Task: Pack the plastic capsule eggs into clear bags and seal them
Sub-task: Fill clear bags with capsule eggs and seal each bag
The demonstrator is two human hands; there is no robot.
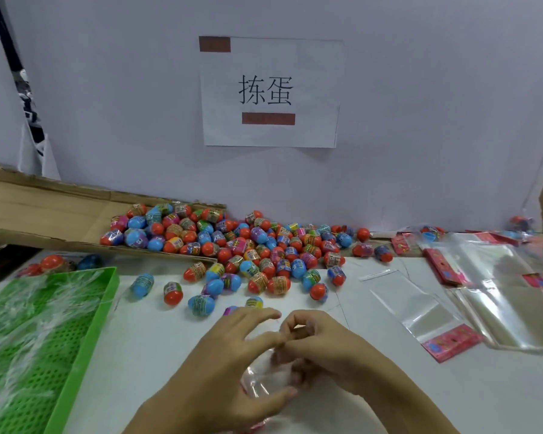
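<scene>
glossy plastic eggs (257, 242), perforated plastic tray (85, 308), brown cardboard (44, 208).

A green perforated tray (85, 311) sat at the left of the white desk (452, 396), under what looked like crinkled film. A flattened cardboard box (44, 211) lay behind it — and a printed paper sign (270, 92) hung on the wall (436, 104).

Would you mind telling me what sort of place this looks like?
Probably a small packing workstation: a heap of capsule eggs spilling from a cardboard box, stacked clear bags, and a paper sign on the wall.
</scene>
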